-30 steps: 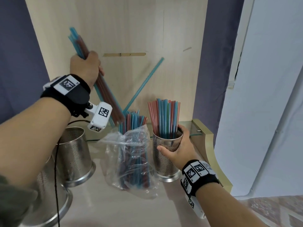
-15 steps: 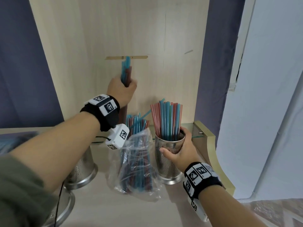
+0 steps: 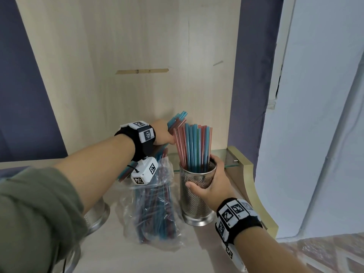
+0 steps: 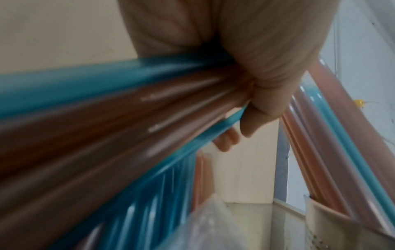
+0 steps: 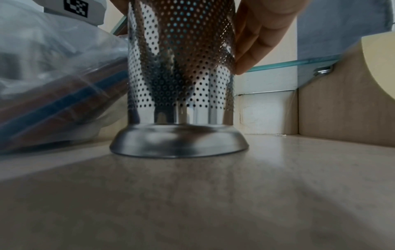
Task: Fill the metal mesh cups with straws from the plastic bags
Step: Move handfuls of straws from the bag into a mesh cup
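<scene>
At the table's [image 3: 212, 251] right edge, beside a curved wooden rim [image 3: 254, 196], the right hand [image 3: 211, 186] wraps one perforated steel cup [image 3: 194, 203] of straws while the left hand [image 3: 163, 133] grips a tilted bundle of straws [image 4: 132, 108] above one crinkled clear bag [image 3: 155, 209]; apparently two more cups sit left.

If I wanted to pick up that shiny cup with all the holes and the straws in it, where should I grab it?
Probably round the perforated wall just under the rim, coming from the near right side, as the right hand does on the mesh cup. The wall is round and straight, and the cup stands upright on a flared base. The plastic bag crowds its left, and the straws in the cup block the top.
</scene>
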The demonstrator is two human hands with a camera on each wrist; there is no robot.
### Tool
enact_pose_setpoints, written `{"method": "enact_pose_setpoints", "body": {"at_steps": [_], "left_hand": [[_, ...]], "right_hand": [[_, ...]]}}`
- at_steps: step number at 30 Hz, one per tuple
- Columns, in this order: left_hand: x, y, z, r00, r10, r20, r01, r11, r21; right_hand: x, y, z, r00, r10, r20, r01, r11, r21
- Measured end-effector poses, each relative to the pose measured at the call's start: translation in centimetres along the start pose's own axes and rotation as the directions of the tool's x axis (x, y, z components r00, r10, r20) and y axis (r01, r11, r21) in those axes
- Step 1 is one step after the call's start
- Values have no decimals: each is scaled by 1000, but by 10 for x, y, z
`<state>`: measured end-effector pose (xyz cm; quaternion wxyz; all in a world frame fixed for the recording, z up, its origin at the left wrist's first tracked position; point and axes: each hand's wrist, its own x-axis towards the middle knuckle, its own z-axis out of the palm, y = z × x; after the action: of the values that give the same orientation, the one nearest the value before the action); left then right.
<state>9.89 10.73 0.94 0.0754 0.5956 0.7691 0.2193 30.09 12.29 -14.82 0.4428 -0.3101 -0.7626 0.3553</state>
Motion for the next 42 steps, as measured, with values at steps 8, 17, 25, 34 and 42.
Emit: {"method": "enact_pose_setpoints", "body": {"at_steps": [8, 17, 25, 34, 42], "left_hand": [[4, 4, -17, 969, 90, -229, -124, 983, -137], [-41, 45, -128, 745, -41, -666, -502, 624, -600], [-81, 75, -122, 848, 106, -519, -529, 127, -839], [-49, 52, -4, 855, -175, -488, -348, 505, -790], [-49, 41, 48, 892, -99, -441, -147, 859, -491]], "right_hand": [[0, 1, 1, 1000, 0, -2, 0, 1000, -8], [0, -2, 0, 1000, 22, 18, -22, 1000, -20], [-1, -3, -1, 999, 48, 16, -48, 999, -12], [-3, -5, 0, 998, 58, 10, -58, 998, -26], [0, -1, 1, 999, 43, -9, -43, 998, -43]]}}
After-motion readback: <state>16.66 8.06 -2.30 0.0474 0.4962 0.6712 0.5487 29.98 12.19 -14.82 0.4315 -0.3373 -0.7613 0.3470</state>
